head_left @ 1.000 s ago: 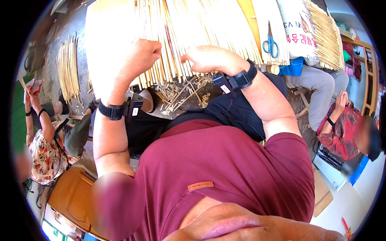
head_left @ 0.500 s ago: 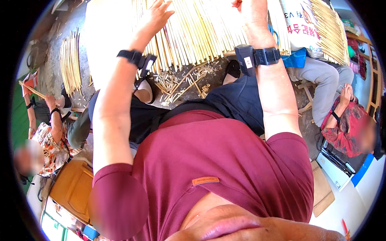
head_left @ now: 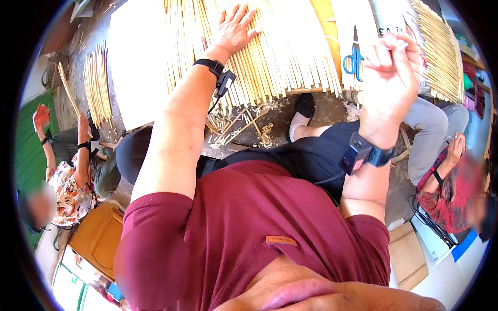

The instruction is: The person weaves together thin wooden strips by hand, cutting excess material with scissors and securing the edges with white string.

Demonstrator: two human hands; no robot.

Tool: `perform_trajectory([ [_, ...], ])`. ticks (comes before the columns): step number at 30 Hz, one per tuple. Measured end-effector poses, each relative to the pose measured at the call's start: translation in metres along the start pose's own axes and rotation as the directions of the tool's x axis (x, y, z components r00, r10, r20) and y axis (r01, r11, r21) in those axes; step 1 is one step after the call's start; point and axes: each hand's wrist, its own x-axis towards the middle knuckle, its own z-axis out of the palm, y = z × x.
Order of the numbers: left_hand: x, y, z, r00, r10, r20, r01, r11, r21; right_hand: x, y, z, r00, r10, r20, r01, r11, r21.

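A broad row of thin pale-yellow sticks (head_left: 290,57) lies side by side across the table, their near ends at its front edge. My left hand (head_left: 235,30) rests on them with its fingers spread, holding nothing. My right hand (head_left: 391,65) is raised at the table's right, beyond the row's end. Its fingers are curled in with the tips pressed together. Whatever they hold, if anything, is too small to make out. Just left of that hand lie blue-handled scissors (head_left: 354,63), blades pointing away from me.
Another stick bundle (head_left: 438,49) lies at the far right on a printed white sack. Upright sticks (head_left: 97,83) stand left of the table (head_left: 136,78). Offcuts (head_left: 233,124) litter the floor by my feet. One person sits at each side; the left one holds sticks (head_left: 68,88).
My left hand has moved right and come down on the sticks. My right hand has moved right and nearer to me, off the row, and the scissors now show fully.
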Motion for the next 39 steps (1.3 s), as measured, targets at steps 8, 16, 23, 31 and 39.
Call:
perform_trajectory([
  [8, 0.012, -0.014, 0.018, 0.995, 0.033, -0.089, -0.037, 0.998, -0.046, 0.000, -0.004, -0.002, 0.996, 0.091, -0.003, -0.090, 0.988, 0.122],
  [16, -0.019, -0.017, -0.005, 0.912, -0.329, -0.246, 0.234, 0.908, -0.348, 0.005, 0.007, 0.001, 0.983, 0.182, 0.004, -0.179, 0.959, 0.221],
  [23, -0.055, 0.046, -0.018, 0.942, -0.334, 0.041, 0.334, 0.916, -0.223, -0.003, 0.007, 0.006, 0.972, 0.236, 0.013, -0.232, 0.941, 0.247],
  [31, -0.055, 0.047, -0.014, 0.952, -0.305, 0.035, 0.305, 0.927, -0.217, 0.000, 0.004, 0.008, 0.970, 0.244, 0.020, -0.240, 0.932, 0.272],
  [39, -0.051, 0.048, -0.006, 0.959, -0.284, -0.008, 0.274, 0.932, -0.237, -0.011, -0.007, 0.031, 0.971, 0.229, 0.075, -0.241, 0.926, 0.289],
])
